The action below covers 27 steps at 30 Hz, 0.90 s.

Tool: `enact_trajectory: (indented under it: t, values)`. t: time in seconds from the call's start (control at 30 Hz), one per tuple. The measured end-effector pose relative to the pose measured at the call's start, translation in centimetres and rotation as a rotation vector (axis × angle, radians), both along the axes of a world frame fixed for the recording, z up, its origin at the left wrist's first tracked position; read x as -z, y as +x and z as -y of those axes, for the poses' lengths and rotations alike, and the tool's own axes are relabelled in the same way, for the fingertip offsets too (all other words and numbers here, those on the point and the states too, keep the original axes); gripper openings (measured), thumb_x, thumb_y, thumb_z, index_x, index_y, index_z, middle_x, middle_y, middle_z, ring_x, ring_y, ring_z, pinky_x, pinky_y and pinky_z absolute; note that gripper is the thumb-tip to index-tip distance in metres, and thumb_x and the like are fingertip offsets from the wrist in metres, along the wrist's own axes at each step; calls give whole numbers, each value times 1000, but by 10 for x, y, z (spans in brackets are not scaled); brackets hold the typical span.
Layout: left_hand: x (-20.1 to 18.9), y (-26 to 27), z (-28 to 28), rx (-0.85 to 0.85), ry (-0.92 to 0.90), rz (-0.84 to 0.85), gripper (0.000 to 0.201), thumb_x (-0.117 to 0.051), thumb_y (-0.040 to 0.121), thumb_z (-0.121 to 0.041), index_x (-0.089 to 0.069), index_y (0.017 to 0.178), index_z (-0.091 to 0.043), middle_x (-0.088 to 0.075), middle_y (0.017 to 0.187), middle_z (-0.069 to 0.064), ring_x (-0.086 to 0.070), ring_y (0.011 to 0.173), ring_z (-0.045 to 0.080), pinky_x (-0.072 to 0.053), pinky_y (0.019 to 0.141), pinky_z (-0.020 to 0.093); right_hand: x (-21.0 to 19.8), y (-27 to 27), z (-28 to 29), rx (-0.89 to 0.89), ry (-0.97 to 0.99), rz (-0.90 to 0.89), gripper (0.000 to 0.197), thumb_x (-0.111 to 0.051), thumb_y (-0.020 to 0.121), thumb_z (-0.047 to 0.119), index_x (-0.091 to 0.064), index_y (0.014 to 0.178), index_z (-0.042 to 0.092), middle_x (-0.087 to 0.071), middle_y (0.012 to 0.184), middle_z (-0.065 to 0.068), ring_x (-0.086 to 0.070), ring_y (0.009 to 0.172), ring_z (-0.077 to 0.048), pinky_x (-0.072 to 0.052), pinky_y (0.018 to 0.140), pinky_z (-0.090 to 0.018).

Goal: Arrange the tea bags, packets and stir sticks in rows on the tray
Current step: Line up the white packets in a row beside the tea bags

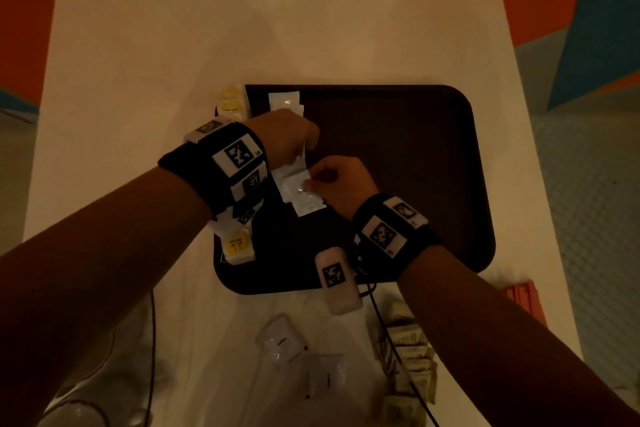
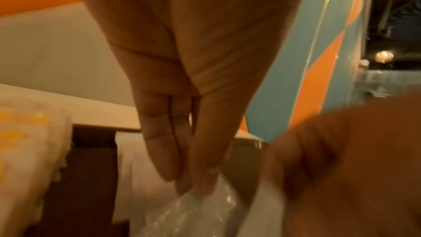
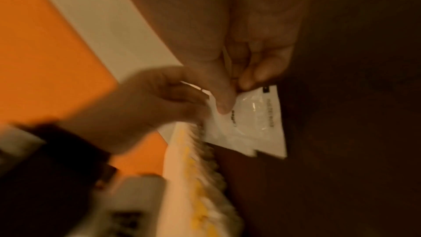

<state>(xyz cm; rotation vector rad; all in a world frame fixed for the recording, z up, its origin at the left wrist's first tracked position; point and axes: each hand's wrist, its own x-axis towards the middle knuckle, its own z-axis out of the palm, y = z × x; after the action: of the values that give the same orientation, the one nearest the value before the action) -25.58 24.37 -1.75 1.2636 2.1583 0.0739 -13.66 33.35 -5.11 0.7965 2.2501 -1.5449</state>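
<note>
A dark brown tray (image 1: 415, 184) lies on the white table. Yellow tea bags (image 1: 237, 246) stand in a row along its left edge, also seen as yellow tea bags (image 3: 193, 177). White packets (image 1: 284, 100) lie at the tray's far left. Over the tray's left part my left hand (image 1: 303, 149) pinches the top of overlapping white packets (image 1: 304, 196). My right hand (image 1: 308, 184) pinches them from the right. Up close, my left hand (image 2: 196, 186) grips a crinkled packet (image 2: 193, 210), and my right hand (image 3: 232, 96) holds a white packet (image 3: 255, 118) between thumb and fingers.
Loose white packets (image 1: 282, 343) lie on the table near me. Beige tea bags (image 1: 412, 360) are piled at the near right, and orange stir sticks (image 1: 523, 298) lie by the tray's near right corner. A black cable (image 1: 388, 340) crosses the pile.
</note>
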Motion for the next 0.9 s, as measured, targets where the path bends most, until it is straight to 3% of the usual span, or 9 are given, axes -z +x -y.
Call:
enact_trajectory:
  t: [0.17,0.27,0.33,0.47,0.53,0.63,0.73,0.8,0.9]
  values:
    - [-16,-4,22,-226,158,8,30,-51,83,8,-61,109,-2,-66,109,16,-62,100,26,-37,79,22,4,1,2,-23,46,70,16,-71,78,17,-62,91,17,-54,78,11,-56,76,-10,-52,72,-25]
    - [-15,8,40,-336,168,0,27,-59,82,-1,-60,110,-3,-63,112,16,-59,102,28,-36,79,23,-11,14,-21,-81,168,65,24,-72,75,16,-62,97,16,-52,82,11,-50,74,-2,-42,65,-11]
    - [-9,22,49,-393,142,24,29,-65,81,-10,-60,109,-4,-60,113,15,-57,102,27,-38,79,25,-19,31,-40,-221,294,123,24,-72,75,16,-60,96,18,-51,88,8,-50,81,-6,-38,63,-11]
    - [2,54,59,-567,216,86,25,-68,78,-12,-62,102,-8,-61,108,12,-57,93,21,-42,80,25,-15,65,-54,-513,464,341,48,-79,66,26,-54,106,25,-43,107,4,-45,104,-17,-45,85,-30]
    - [7,69,61,-669,261,122,24,-69,77,-12,-62,101,-9,-61,106,10,-54,88,15,-42,79,24,-11,77,-49,-549,521,359,52,-79,66,27,-52,110,22,-41,116,0,-40,111,-21,-43,93,-35]
    - [14,86,62,-786,270,178,33,-70,76,-13,-60,107,-12,-58,111,9,-55,89,16,-44,82,25,-7,89,-42,-543,540,326,40,-72,74,25,-55,109,16,-42,120,-4,-37,116,-24,-38,96,-33]
    - [19,98,63,-851,255,186,46,-69,77,-12,-51,119,-16,-45,124,9,-56,98,25,-47,90,33,-8,91,-38,-561,513,269,24,-62,84,17,-56,105,8,-51,114,-9,-45,110,-25,-36,86,-26]
    - [20,101,63,-876,255,187,47,-65,79,-10,-46,123,-18,-39,127,10,-54,101,28,-47,94,37,-12,85,-32,-430,392,181,17,-58,86,13,-58,102,6,-58,105,-9,-54,98,-22,-38,74,-22]
    - [20,100,62,-918,264,171,44,-57,84,-6,-45,125,-18,-40,127,13,-53,106,31,-46,96,40,-12,66,-17,-158,77,146,19,-66,81,15,-60,99,17,-64,105,-6,-63,91,-18,-53,80,-30]
